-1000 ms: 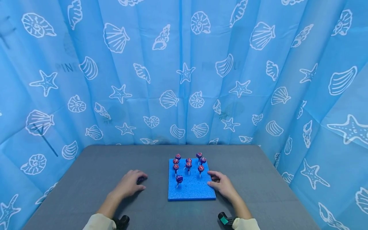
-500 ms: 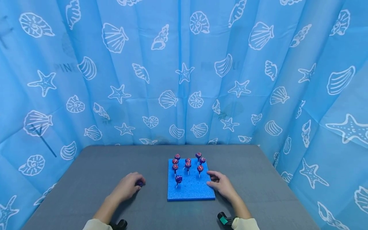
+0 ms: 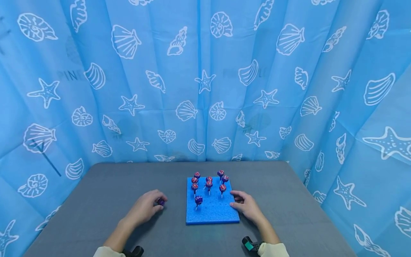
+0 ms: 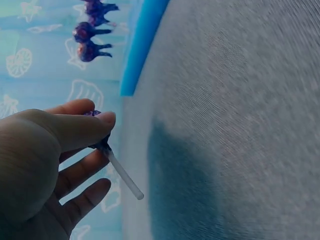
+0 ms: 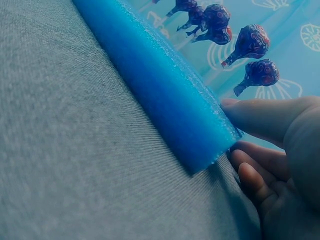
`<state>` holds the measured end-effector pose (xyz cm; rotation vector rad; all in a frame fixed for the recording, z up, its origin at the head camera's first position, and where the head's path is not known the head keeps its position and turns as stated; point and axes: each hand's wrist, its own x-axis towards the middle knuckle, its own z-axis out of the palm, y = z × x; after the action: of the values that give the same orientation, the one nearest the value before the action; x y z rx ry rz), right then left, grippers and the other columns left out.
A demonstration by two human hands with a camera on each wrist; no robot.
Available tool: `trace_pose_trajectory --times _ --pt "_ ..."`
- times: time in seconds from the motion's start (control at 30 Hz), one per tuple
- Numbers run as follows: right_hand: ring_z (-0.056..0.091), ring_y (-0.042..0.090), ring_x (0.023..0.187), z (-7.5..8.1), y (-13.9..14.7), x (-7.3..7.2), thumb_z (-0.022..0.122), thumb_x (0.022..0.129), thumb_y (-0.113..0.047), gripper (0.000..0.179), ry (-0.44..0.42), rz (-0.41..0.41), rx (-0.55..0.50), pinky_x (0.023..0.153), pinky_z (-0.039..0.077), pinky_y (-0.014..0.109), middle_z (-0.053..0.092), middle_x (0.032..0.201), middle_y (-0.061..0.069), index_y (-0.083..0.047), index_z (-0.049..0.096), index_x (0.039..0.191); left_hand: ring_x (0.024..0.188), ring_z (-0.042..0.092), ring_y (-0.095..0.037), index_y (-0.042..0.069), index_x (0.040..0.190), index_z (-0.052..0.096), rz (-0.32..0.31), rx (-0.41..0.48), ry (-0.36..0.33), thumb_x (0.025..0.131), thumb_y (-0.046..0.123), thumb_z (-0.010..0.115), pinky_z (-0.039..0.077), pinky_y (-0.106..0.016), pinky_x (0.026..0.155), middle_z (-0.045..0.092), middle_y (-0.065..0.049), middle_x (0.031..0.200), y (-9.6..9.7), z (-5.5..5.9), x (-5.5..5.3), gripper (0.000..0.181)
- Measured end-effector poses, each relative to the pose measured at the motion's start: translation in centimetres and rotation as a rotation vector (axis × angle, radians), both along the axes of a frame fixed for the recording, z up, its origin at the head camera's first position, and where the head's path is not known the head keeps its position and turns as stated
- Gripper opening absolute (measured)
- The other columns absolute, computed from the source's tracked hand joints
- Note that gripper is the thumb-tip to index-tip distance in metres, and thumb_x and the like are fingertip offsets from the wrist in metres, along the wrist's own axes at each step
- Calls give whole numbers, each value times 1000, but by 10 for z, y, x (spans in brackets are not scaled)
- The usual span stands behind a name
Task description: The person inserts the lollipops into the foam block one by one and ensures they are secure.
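Note:
My left hand (image 3: 143,207) pinches a lollipop (image 3: 161,202) in a purple wrapper, left of the blue foam board (image 3: 216,215). In the left wrist view, thumb and forefinger are on the wrapped head, largely hiding it. The white stick (image 4: 125,175) slants out below, and the other fingers are spread. My right hand (image 3: 249,208) holds the board's right edge, its thumb (image 5: 250,117) on the upper edge and its fingers curled at the side near the corner. Several red-and-purple lollipops (image 3: 223,188) stand in the board, mostly at the back; one lollipop (image 3: 198,200) stands nearer the front left.
The board lies on a grey cloth-covered table (image 3: 112,185). Rows of small holes mark the board's front part. A blue curtain (image 3: 205,107) with white shells and starfish hangs behind the table and along its sides. Each wrist wears a black device (image 3: 251,245).
My left hand first drew back slightly, then moved right toward the board with the lollipop, its fingers now close around the head. The right hand stays at the board's edge. The head view shifts slightly.

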<state>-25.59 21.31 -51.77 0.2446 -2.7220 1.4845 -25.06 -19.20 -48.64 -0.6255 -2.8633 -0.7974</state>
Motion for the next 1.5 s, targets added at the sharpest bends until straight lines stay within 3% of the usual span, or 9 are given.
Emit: trace_pose_trajectory --times 0.2,0.43,0.63,0.8,1.17,1.37,1.5 --pt "58 23 105 1 0 0 72 88 -14 40 0 2 3 88 47 43 63 118 4 -9 62 126 90 59 -8 22 100 70 15 38 -21 84 9 76 49 -41 82 59 16 94 7 9 2 22" --pt "58 24 106 -1 0 -1 72 89 -15 40 -3 1 5 88 47 44 62 120 5 -9 62 126 88 58 -6 21 99 70 -4 107 31 82 8 77 49 -39 80 59 18 93 15 16 4 23" --pt "58 23 104 -1 1 -1 72 88 -14 39 0 2 6 86 47 41 62 119 5 -8 63 126 89 59 -5 26 98 67 -27 214 59 82 5 77 50 -44 84 60 17 94 25 24 5 28" --pt "58 23 104 -1 0 -1 73 88 -15 40 0 6 5 86 47 40 62 119 5 -8 63 126 90 60 -5 28 97 66 -8 273 84 81 4 79 51 -42 86 61 16 95 33 31 6 31" --pt "57 22 104 -1 1 -1 72 88 -14 40 -16 -8 -1 86 47 42 62 119 4 -9 62 127 92 60 -4 22 106 68 6 374 176 82 5 78 52 -31 83 61 14 99 47 44 4 31" --pt "58 22 104 -2 1 -1 72 88 -13 39 -7 -15 2 86 48 42 63 118 4 -10 63 126 93 60 -7 14 104 69 -26 438 226 83 5 77 52 -39 86 62 10 100 59 53 -1 24" --pt "58 23 104 -1 1 -1 72 88 -14 39 -3 -12 8 86 48 43 63 118 5 -10 63 126 92 61 -8 15 103 69 -36 469 259 81 5 79 53 -38 84 63 10 100 69 55 -4 26"
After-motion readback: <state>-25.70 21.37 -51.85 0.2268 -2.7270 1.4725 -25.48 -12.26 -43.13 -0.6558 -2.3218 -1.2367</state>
